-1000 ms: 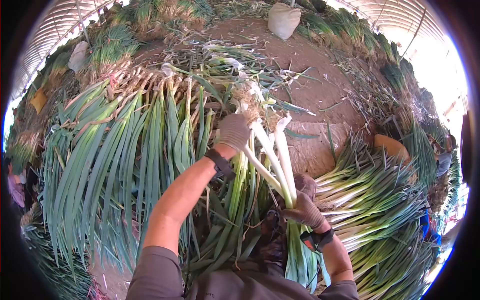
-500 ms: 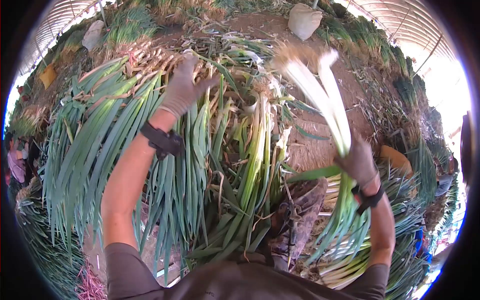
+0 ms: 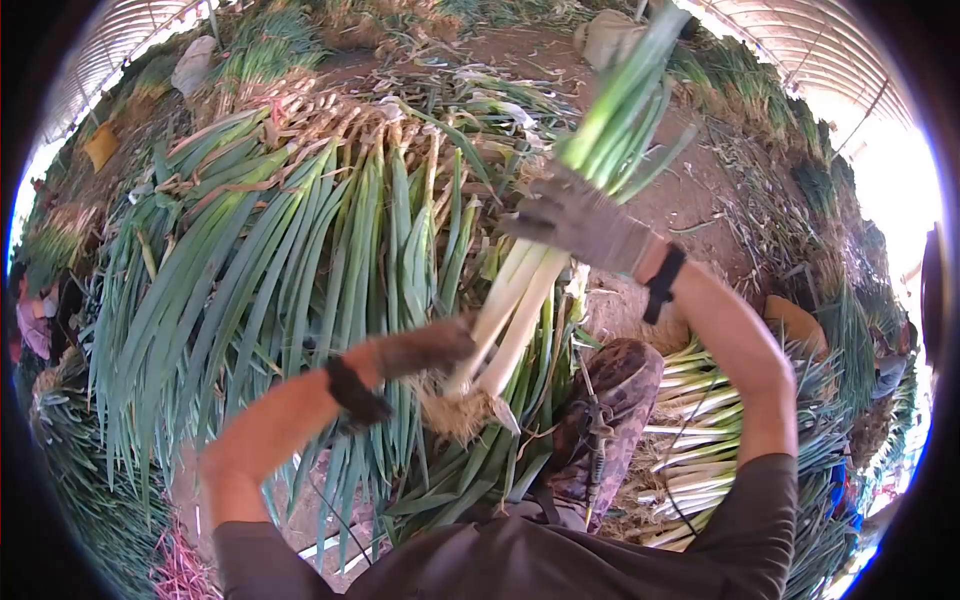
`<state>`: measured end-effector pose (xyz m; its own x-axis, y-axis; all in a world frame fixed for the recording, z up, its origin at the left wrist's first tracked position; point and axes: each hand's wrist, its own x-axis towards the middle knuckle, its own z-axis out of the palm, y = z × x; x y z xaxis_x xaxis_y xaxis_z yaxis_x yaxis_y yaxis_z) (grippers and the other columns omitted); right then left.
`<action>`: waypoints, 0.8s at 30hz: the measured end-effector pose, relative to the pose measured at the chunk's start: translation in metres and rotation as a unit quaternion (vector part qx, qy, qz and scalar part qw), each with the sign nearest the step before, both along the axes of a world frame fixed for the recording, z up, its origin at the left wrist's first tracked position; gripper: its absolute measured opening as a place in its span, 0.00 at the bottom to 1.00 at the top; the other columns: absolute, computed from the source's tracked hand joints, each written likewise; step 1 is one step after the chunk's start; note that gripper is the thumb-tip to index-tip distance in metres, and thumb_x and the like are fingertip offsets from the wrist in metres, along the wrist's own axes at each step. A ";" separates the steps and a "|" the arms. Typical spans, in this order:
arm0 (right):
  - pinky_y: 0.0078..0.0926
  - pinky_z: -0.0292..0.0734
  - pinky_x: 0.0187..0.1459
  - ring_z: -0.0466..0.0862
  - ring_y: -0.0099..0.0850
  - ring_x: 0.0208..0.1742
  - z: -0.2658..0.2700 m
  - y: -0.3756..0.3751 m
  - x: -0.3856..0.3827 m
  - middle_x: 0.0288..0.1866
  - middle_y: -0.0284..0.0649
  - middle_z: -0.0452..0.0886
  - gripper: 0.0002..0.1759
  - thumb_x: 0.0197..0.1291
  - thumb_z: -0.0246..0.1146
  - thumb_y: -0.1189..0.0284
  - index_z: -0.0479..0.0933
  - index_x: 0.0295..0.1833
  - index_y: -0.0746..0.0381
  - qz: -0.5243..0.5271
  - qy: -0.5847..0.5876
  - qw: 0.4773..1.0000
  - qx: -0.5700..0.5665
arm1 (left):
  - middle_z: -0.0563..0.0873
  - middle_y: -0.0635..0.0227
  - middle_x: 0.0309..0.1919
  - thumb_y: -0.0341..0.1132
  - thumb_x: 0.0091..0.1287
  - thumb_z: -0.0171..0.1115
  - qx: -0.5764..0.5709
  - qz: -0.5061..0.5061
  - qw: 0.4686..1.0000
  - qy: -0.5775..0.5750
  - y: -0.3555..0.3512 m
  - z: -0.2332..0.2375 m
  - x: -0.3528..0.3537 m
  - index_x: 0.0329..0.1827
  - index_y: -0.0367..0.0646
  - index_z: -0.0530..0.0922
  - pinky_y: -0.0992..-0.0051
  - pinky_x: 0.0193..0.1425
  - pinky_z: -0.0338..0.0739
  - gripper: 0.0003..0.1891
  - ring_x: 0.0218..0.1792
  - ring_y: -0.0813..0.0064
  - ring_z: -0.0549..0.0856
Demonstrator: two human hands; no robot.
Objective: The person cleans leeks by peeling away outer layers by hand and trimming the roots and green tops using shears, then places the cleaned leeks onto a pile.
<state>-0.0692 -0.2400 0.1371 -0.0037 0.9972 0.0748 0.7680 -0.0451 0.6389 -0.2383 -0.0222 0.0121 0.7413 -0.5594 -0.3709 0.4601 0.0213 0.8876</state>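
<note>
My right hand (image 3: 580, 226) grips onions (image 3: 520, 292) mid-stalk, roots down. My left hand (image 3: 418, 349) touches their white ends, grip too blurred to tell. Onion pile (image 3: 290, 230) behind, boot (image 3: 620, 385) just beside.

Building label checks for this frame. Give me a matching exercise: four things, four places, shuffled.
Things:
1. right hand
2. left hand
3. roots
4. sack

Places:
A. on the dirt at the far end
B. at the bottom end of the held bunch
C. gripping the bunch mid-stalk
D. against the white stalks, just above the roots

Pairs: 1-C, 2-D, 3-B, 4-A
</note>
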 end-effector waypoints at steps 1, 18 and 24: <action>0.46 0.54 0.81 0.75 0.34 0.70 -0.013 0.010 -0.008 0.59 0.31 0.81 0.35 0.54 0.68 0.71 0.71 0.71 0.45 0.039 0.021 0.998 0.035 | 0.85 0.54 0.54 0.45 0.64 0.72 -0.114 0.011 0.993 0.033 -0.011 -0.015 -0.019 0.68 0.36 0.70 0.64 0.57 0.85 0.33 0.49 0.64 0.88; 0.25 0.74 0.60 0.77 0.27 0.58 -0.183 -0.042 -0.211 0.60 0.43 0.77 0.38 0.69 0.65 0.52 0.63 0.72 0.68 -0.257 0.866 0.269 0.334 | 0.86 0.69 0.35 0.52 0.70 0.66 0.041 0.021 0.997 0.059 -0.080 -0.053 -0.081 0.48 0.40 0.81 0.76 0.41 0.81 0.21 0.35 0.79 0.85; 0.24 0.80 0.50 0.80 0.24 0.50 -0.186 -0.048 -0.235 0.52 0.39 0.81 0.39 0.58 0.77 0.64 0.66 0.68 0.66 -0.248 0.887 0.112 0.373 | 0.89 0.62 0.38 0.42 0.71 0.64 0.261 -0.155 0.948 -0.097 -0.065 -0.071 -0.070 0.52 0.34 0.84 0.70 0.47 0.80 0.18 0.39 0.74 0.85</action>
